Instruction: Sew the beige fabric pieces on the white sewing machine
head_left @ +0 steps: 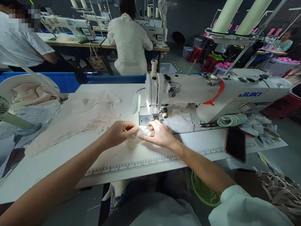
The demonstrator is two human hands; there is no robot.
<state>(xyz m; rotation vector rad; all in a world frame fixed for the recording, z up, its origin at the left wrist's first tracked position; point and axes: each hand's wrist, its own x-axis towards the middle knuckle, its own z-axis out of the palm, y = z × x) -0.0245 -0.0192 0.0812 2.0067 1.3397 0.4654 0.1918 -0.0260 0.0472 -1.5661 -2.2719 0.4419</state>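
Two hands meet just below the centre of the frame, on a small white fabric piece [144,130] that lies on the white table [164,157], just in front of the presser foot [154,117] of the sewing machine [211,91]. The left hand [121,131] comes in from the lower left with its thumb and fingertips pinched shut on the piece's left end. The right hand [160,134] comes in from the lower right with loosely curled fingers whose tips rest on the piece's right end; whether its thumb grips from beneath is hidden. The piece runs roughly left to right between the two hands. The foot sits just above and slightly right of it, nearer the right hand's fingertips than the left's. A loose beige cloth [89,116] spreads toward the left of the frame. A coil of pale cord [231,119] and a dark phone [235,144] lie at right, well apart from the hands.
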